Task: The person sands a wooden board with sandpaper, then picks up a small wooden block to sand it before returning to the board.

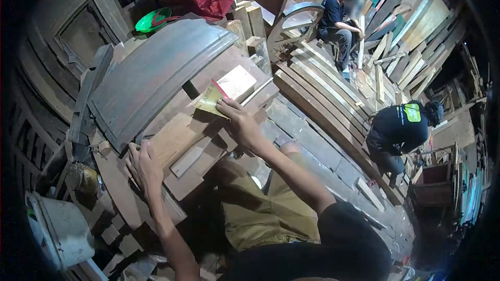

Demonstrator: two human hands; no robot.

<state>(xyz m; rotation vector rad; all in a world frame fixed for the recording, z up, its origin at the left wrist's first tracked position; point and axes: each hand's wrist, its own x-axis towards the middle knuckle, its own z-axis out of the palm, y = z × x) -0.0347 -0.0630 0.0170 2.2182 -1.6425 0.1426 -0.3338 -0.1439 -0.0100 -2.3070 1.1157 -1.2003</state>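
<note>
A yellowish sheet of sandpaper (pixel 210 101) with printed marks and a red edge is pinched in my right hand (pixel 242 126). It sits over the far end of a brown wooden board (pixel 179 143), partly covering it. My left hand (pixel 144 165) grips the near left end of that board, fingers curled at its edge. A pale wood block (pixel 236 82) lies just beyond the sandpaper. Beside the board is a short, lighter wood strip (pixel 191 156). Whether the sandpaper is folded around anything is hidden.
A large curved grey wooden panel (pixel 161 67) lies behind the board. A white bucket (pixel 65 229) stands at lower left. Long stacked planks (pixel 317 93) run along the right. One person (pixel 341 21) sits at the back; another person (pixel 398 132) bends over at right.
</note>
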